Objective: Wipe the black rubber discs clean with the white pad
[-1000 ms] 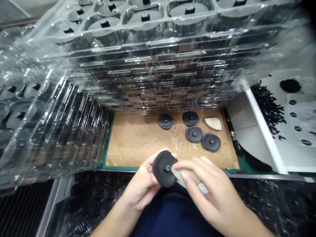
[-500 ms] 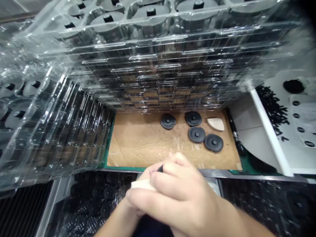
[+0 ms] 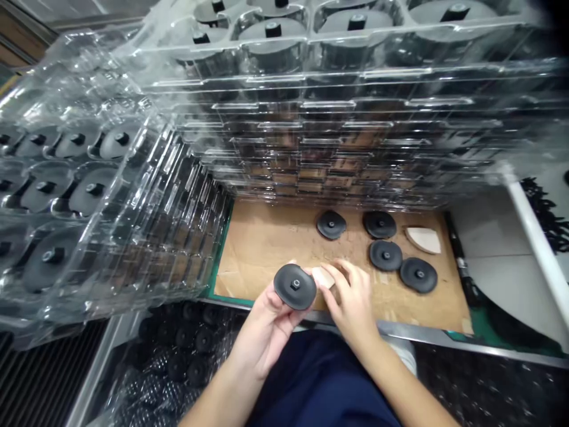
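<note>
Disc (image 3: 295,287), black, over near edge of cardboard (image 3: 258,249); left hand (image 3: 270,325) grips it, fingertips partly hidden. Pad (image 3: 323,277), white, over cardboard, pinched by right hand (image 3: 354,301); contact with disc unclear.

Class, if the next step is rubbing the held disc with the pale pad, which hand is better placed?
Probably the right hand: it pinches the pale pad beside the dark disc, while the left hand is occupied holding that disc.
</note>
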Available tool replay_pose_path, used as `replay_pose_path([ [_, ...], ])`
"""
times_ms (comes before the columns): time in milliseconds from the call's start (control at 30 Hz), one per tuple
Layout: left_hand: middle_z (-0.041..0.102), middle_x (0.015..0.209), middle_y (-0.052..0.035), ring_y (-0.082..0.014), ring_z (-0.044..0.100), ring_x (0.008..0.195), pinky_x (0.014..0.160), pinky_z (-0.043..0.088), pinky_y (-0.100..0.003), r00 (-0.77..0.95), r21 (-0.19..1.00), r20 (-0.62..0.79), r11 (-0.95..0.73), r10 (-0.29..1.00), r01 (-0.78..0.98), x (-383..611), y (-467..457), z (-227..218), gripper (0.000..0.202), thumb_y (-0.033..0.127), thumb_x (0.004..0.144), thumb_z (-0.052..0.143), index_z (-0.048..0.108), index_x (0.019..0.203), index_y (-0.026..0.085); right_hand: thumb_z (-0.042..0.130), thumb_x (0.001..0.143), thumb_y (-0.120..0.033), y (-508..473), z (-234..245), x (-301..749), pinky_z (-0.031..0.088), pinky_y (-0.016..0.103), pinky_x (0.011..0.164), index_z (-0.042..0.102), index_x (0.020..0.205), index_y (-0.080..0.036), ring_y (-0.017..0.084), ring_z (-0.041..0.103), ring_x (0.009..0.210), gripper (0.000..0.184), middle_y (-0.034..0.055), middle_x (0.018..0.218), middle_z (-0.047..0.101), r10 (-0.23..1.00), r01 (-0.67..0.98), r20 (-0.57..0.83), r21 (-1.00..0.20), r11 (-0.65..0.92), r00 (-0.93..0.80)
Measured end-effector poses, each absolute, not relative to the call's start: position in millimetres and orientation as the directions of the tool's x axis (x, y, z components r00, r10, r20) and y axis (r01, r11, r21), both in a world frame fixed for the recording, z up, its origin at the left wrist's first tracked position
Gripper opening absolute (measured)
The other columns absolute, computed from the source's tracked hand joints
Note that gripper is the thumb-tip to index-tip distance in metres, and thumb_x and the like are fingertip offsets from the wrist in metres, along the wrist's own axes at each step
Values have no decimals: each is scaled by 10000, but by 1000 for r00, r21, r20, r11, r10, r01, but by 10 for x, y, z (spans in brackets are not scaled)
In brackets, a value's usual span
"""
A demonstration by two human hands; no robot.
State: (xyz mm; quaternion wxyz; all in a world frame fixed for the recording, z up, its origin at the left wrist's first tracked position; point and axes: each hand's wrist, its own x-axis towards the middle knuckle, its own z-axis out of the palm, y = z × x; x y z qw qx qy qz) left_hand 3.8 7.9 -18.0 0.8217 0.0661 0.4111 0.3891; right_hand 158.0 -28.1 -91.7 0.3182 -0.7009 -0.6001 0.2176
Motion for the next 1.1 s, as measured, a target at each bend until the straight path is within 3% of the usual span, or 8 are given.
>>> replay_pose_path([
  [300,612,1252,-129,-245,603,1089,928,494,-346,267,485,-610,618,746,-618,-39,132,-242,652,380,646,772,553,1233,199,487,895,-271,-19,-975,1696,507,396,751,671,1034,-179,218,591,821,248,96,920,608,980,716,100,-696,-52,169],
  [467,641,1197,-94,-221,611,1038,863,517,-301,239,516,-602,600,762,-611,-2,133,-213,651,374,558,827,615,1151,208,473,915,-274,167,-335,1584,532,282,681,543,1172,-182,159,634,791,282,51,950,666,982,607,128,-795,16,142],
  [567,696,1037,-58,-186,641,921,782,530,-249,257,522,-610,625,749,-581,31,132,-164,598,348,554,834,647,1105,212,454,920,-202,119,131,1413,519,263,766,588,1081,-193,149,627,894,210,57,1005,663,978,467,208,-863,192,-18],
  [700,708,1004,-22,-150,654,841,713,524,-194,240,540,-628,636,741,-551,61,116,-103,544,225,557,835,662,1072,242,484,898,-133,102,394,1349,500,217,678,640,977,-201,114,620,762,187,5,853,661,960,416,24,-898,143,-279],
  [833,719,865,-37,-188,658,851,753,530,-228,320,562,-562,636,763,-530,85,107,-53,541,328,495,862,697,993,195,444,910,-142,110,371,1336,509,266,744,618,1065,-132,151,624,826,233,66,915,656,977,467,197,-858,212,-81],
  [900,718,969,-56,-224,645,955,834,519,-267,325,572,-553,633,767,-522,82,114,-36,564,323,490,864,691,1014,204,446,902,-127,73,365,1338,517,258,755,591,1112,-110,150,627,844,255,80,940,655,964,422,258,-869,257,-56],
  [1000,697,1087,-46,-220,639,989,843,517,-272,246,591,-602,631,760,-502,89,120,-29,593,247,512,857,667,1074,247,502,883,-114,29,386,1383,516,195,702,627,1011,-183,103,627,761,192,7,861,658,972,341,120,-922,185,-203],
  [1100,722,973,-53,-231,659,919,802,535,-288,275,592,-599,647,752,-480,129,102,-32,652,342,466,871,674,1076,226,484,893,-124,30,390,1414,514,218,725,639,1003,-172,119,629,793,196,26,883,663,985,406,138,-898,168,-103],
])
